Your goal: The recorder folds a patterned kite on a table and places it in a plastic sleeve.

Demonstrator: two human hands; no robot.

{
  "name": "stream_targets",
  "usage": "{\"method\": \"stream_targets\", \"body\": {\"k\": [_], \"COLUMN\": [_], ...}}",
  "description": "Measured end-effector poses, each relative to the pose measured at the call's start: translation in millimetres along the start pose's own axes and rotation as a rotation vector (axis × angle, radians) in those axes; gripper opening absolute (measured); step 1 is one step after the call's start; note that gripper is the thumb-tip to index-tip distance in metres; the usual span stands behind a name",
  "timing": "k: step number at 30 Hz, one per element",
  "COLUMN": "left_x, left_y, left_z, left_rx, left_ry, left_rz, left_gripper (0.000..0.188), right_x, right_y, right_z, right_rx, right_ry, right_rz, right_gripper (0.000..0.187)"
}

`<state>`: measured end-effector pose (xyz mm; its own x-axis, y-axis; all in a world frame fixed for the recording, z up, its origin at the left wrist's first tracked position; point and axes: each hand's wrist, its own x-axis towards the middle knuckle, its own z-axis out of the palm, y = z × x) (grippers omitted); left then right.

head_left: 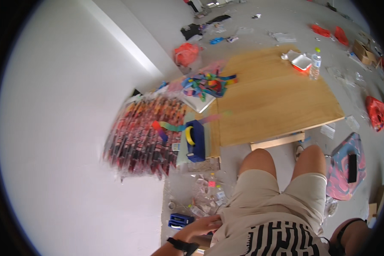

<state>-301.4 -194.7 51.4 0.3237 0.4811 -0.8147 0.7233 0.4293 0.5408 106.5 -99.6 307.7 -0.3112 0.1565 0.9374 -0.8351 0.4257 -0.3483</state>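
Note:
My left hand (207,224), with a black band at its wrist, is down beside my left hip. Its fingers are loosely extended against the side of my beige shorts (256,192), their tips partly hidden. No object shows in it. At the lower right my bare right arm (353,240) enters the picture, but the hand itself is out of sight. Ahead and to the left stands a blue tape dispenser (195,143) with a yellow roll. Beside it are a rainbow-coloured strip (170,126) and a long stack of wrapped red-and-black packages (147,132), blurred.
A wooden table (273,98) lies in front, bearing a clear bottle (315,66) and a foil tray (301,63). Colourful ribbons (207,84) are piled at its left. A second blue dispenser (180,220) and bottles sit low left. A patterned stool (347,170) holds a black phone-like object (352,168).

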Motion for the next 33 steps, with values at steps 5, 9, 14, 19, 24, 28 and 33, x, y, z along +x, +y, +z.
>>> {"method": "stream_targets", "body": {"k": [5,9,14,19,24,28,33], "left_x": [42,51,36,15,32,50,46], "left_y": [-18,-60,-15,13,9,-5,-14], "left_z": [34,64,56,47,50,55,46], "left_rx": [0.131,0.033,-0.036,-0.030,0.224,0.066,-0.028], "left_ry": [0.464,0.655,0.703,0.720,0.846,0.936,0.811], "left_rz": [0.408,0.470,0.385,0.185,0.159,0.182,0.323], "left_gripper": [0.039,0.041,0.041,0.032,0.028,0.028,0.023], "right_x": [27,16,1,-11,-15,-17,-16], "right_y": [72,96,67,50,44,42,47], "right_z": [4,5,1,2,3,5,8], "right_rx": [-0.311,-0.301,-0.394,-0.430,-0.456,-0.460,-0.462], "right_ry": [0.158,0.212,0.240,0.266,0.282,0.293,0.296], "right_rz": [0.011,0.032,0.048,0.054,0.056,0.053,0.042], "right_gripper": [0.024,0.023,0.022,0.021,0.021,0.020,0.020]}}
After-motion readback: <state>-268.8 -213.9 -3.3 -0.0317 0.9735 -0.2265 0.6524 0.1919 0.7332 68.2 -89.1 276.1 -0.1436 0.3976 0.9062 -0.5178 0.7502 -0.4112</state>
